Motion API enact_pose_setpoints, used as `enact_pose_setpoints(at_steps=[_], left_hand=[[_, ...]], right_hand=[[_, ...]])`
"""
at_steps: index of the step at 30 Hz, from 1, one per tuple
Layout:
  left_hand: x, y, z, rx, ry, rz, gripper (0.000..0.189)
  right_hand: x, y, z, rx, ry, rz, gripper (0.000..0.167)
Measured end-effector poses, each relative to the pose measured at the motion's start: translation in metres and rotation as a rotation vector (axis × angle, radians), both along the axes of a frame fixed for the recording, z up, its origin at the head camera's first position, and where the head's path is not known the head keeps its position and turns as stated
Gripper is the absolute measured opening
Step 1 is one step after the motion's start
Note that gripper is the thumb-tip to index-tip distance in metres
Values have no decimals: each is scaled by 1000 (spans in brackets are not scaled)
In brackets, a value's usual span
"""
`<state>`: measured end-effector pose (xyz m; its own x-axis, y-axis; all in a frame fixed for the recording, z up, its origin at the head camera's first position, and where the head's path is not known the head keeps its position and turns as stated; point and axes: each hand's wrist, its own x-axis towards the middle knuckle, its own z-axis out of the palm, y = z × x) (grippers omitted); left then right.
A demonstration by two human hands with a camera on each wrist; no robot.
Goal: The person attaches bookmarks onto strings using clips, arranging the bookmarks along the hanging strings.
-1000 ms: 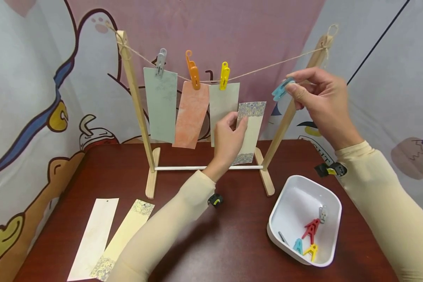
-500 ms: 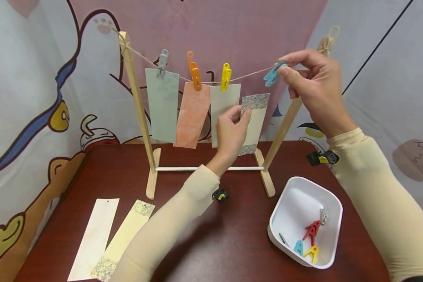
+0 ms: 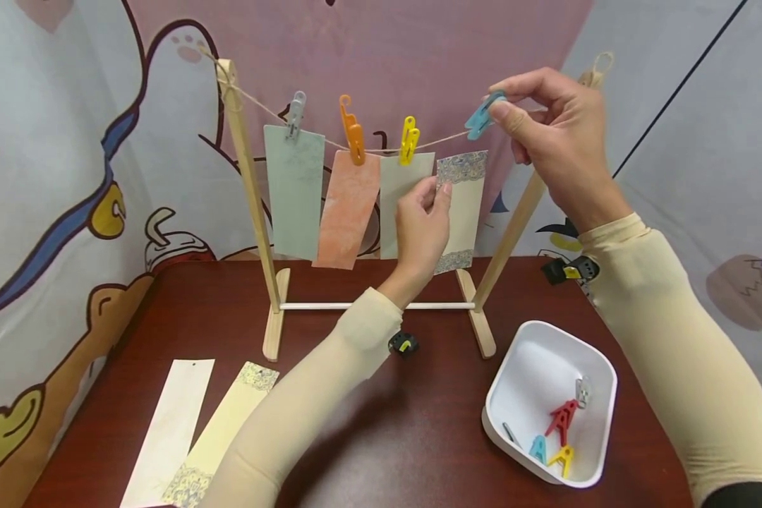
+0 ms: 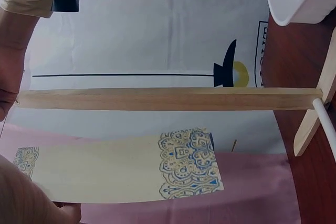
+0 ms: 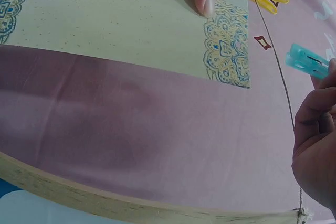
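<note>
My left hand (image 3: 422, 222) pinches the left edge of a cream card (image 3: 465, 208) with blue-patterned ends, held upright just under the string (image 3: 447, 138). In the right wrist view the thumb lies on the card's face near its patterned top. Above and to the right, my right hand (image 3: 555, 130) pinches a light-blue clothespin (image 3: 482, 116) between thumb and fingers, its tip close to the string. Left of the card, a yellow clothespin (image 3: 409, 141) holds a pale card (image 3: 390, 204), an orange clothespin (image 3: 352, 134) an orange card (image 3: 349, 212), and a grey clothespin (image 3: 295, 113) a green card (image 3: 295, 197).
A wooden stand with a left post (image 3: 248, 169) and right post (image 3: 514, 219) carries the sagging string. A white bin (image 3: 492, 395) with several clothespins is at the right. A white card (image 3: 171, 423) and a cream patterned card (image 3: 228, 416) lie at the left of the table (image 3: 355, 466).
My left hand has raised the cream patterned card toward the string. My right hand has brought the light-blue clothespin up and left, near the string above the card.
</note>
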<state>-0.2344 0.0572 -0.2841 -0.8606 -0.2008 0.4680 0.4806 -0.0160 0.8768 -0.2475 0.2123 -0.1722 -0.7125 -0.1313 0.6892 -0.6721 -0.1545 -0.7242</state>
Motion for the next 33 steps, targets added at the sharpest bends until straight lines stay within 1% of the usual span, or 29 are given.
enact_pose_setpoints(at_steps=[3, 5, 7, 9, 14, 19, 28, 33], left_hand=[[-1, 0, 1, -2, 4, -9, 22], [-2, -1, 2, 0, 8, -16, 22], [-3, -1, 3, -3, 15, -18, 21], [-3, -1, 4, -6, 22, -21, 21], [-4, -3, 5, 0, 37, -23, 19], [-4, -5, 8, 25, 55, -31, 17], [-5, -7, 10, 39, 76, -48, 18], [-5, -7, 10, 37, 73, -51, 20]], right_hand=[[-3, 0, 1, 45, 5, -20, 15], [-5, 1, 1, 86, 8, -48, 15], [-7, 1, 1, 131, 6, -75, 15], [-8, 1, 1, 199, 9, -112, 17], [-9, 1, 3, 321, 23, -175, 18], [-8, 0, 5, 404, 34, -215, 20], [-8, -3, 4, 467, -5, -227, 23], [-10, -4, 2, 497, -35, -231, 28]])
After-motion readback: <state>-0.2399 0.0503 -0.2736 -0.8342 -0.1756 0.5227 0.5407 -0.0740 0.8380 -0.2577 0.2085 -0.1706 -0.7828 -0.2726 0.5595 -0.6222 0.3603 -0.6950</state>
